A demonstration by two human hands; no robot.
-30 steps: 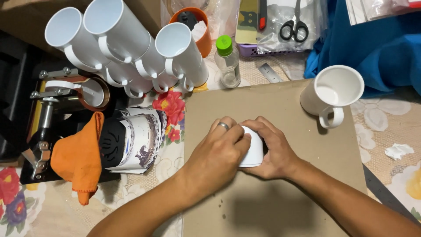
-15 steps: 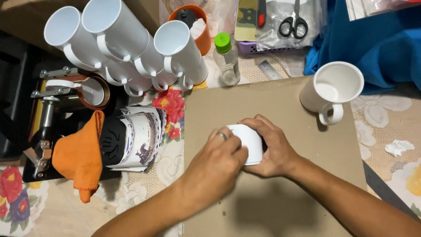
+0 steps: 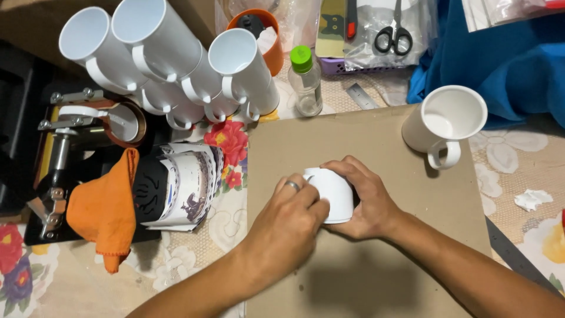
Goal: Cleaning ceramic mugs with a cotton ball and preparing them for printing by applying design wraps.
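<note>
While both hands are gripping one white mug (image 3: 334,194) on cardboard sheet (image 3: 376,153), I am counting: one upright mug (image 3: 444,123), one bottle (image 3: 306,82). Left hand (image 3: 288,221) fingers closing over mug, sliding right since earlier; right hand (image 3: 368,200) staying wrapped.

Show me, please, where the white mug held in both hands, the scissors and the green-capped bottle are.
white mug (image 3: 333,197), head view, on its bare side between the hands.
scissors (image 3: 393,36), head view, on the black handles.
green-capped bottle (image 3: 306,85), head view, on the clear body below the cap.
</note>
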